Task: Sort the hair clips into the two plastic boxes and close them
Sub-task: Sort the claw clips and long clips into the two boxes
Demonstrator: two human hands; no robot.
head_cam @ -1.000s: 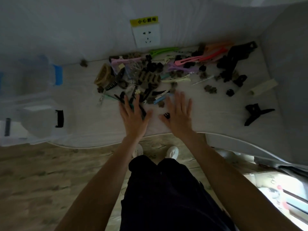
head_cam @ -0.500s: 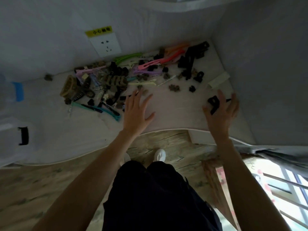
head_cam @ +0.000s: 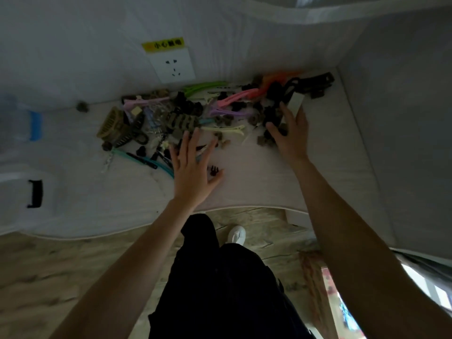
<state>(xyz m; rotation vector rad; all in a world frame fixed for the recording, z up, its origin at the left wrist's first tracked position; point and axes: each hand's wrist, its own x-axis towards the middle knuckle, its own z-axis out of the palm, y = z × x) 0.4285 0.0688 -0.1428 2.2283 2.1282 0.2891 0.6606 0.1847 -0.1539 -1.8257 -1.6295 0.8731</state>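
Observation:
A heap of hair clips [head_cam: 186,118] lies on the white table [head_cam: 256,187] by the wall: green, pink, purple, pale yellow and teal long clips, black and brown claw clips, and a tan comb clip [head_cam: 111,124]. My left hand [head_cam: 193,170] hovers open at the heap's near edge, fingers spread, and a small black clip [head_cam: 214,170] lies beside its thumb. My right hand [head_cam: 292,133] lies flat at the heap's right end, with its fingers against a pale block [head_cam: 296,102] and black clips. Two clear plastic boxes stand at far left, one with a blue latch [head_cam: 35,126], one with a black latch [head_cam: 34,193].
A wall socket [head_cam: 173,67] with a yellow label is on the wall behind the heap. A grey wall [head_cam: 403,118] closes the table's right side. The table's curved front edge [head_cam: 244,207] runs just in front of my legs, above a wooden floor.
My right hand has swung from the table's right edge in to the heap. The pale block and the black claw clip from the right now lie at the heap. My left hand barely moved.

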